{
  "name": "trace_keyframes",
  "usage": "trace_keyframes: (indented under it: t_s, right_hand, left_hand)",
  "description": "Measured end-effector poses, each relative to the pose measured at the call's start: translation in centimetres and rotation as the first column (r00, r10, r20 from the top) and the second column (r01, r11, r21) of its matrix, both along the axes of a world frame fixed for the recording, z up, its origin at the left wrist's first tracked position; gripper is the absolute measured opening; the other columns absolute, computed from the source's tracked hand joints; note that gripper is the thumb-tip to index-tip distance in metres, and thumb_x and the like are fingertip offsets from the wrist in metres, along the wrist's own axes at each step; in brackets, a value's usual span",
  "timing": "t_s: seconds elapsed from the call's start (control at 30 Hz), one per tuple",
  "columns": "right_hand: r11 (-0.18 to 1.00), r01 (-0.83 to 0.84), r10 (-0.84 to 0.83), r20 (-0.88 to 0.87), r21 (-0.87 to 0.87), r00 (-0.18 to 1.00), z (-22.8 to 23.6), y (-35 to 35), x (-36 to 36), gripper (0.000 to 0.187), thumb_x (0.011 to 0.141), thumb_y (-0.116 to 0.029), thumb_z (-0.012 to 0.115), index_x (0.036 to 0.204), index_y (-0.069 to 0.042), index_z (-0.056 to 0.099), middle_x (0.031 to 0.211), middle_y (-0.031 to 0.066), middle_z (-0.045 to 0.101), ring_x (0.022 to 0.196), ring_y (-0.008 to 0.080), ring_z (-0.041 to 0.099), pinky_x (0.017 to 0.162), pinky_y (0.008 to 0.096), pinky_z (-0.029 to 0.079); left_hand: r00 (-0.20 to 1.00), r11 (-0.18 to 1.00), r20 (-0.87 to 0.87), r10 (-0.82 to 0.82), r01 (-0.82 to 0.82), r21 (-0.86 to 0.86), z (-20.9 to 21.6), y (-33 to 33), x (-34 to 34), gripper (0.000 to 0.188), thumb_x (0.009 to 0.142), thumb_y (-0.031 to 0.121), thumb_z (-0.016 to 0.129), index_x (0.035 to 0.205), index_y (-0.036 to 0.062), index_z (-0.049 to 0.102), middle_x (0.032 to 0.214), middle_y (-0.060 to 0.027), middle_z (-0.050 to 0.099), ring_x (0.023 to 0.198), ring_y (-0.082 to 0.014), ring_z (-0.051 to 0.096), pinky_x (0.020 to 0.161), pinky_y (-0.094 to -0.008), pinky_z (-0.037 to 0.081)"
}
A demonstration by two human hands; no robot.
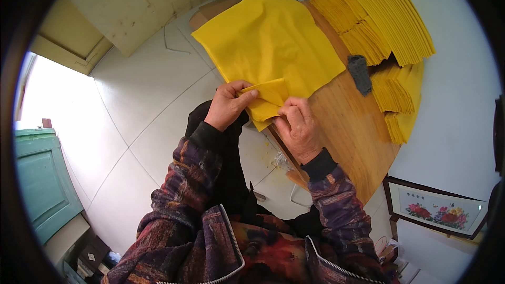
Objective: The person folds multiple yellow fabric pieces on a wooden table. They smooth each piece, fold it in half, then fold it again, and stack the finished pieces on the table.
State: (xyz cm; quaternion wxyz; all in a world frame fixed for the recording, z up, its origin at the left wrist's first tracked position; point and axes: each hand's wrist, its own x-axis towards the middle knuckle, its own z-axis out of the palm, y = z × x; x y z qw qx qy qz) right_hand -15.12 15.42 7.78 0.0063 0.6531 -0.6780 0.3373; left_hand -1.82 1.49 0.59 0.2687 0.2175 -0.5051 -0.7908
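A large yellow fabric piece (268, 42), perhaps a bag, lies over the wooden table's near left end, its front part folded up and hanging past the edge. My left hand (228, 106) pinches the folded flap at its left side, thumb on top. At the flap's right side, my right hand (299, 126) has its fingers curled and pressed together on the yellow fabric. Part of the cloth under the right fingers is hidden. Both hands are close together, just over the table's front edge.
Stacks of folded yellow fabric (389, 16) line the table's back right, against the wall. A dark grey cloth (359, 75) lies beside them on the wooden table (352, 131). A framed flower picture (439, 210) is at the right, a green cabinet (44, 179) at the left.
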Motion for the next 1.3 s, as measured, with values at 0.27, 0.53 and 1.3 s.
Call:
trace_keyframes:
  t_s: [0.27,0.53,1.3]
  right_hand:
    - [0.983,-0.073,0.036,0.214,0.167,0.976,0.9,-0.7,-0.7,0.019,0.073,0.006,0.069,0.087,-0.002,0.059,0.105,0.0107,0.048,0.085,0.0243,0.056,0.071,0.0285,0.048]
    - [0.959,-0.119,-0.017,0.469,0.259,0.883,1.3,-1.1,-1.1,0.017,0.076,0.007,0.067,0.081,-0.002,0.053,0.106,0.0071,0.045,0.079,0.0127,0.052,0.066,0.0235,0.046]
    - [0.953,-0.108,-0.033,0.453,0.283,0.891,1.5,-1.1,-1.2,0.015,0.075,0.007,0.067,0.08,0.001,0.054,0.105,0.0112,0.048,0.078,0.0206,0.059,0.067,0.0283,0.051]
  left_hand:
    - [0.999,0.999,-0.015,-0.05,0.05,-0.001,0.6,-0.3,0.4,0.019,0.091,0.015,0.06,0.099,-0.0026,0.063,0.09,-0.0015,0.065,0.083,-0.0077,0.057,0.077,-0.0221,0.047]
    - [0.982,0.979,-0.026,-0.189,0.19,0.073,1.8,-1.1,1.5,0.035,0.073,0.003,0.051,0.107,-0.0051,0.059,0.102,-0.0063,0.064,0.094,-0.0137,0.059,0.089,-0.0251,0.044]
    - [0.985,0.978,-0.03,-0.168,0.171,0.116,1.9,-0.8,1.3,0.033,0.072,-0.005,0.05,0.104,-0.0036,0.059,0.1,-0.0055,0.065,0.092,-0.0131,0.061,0.088,-0.0252,0.047]
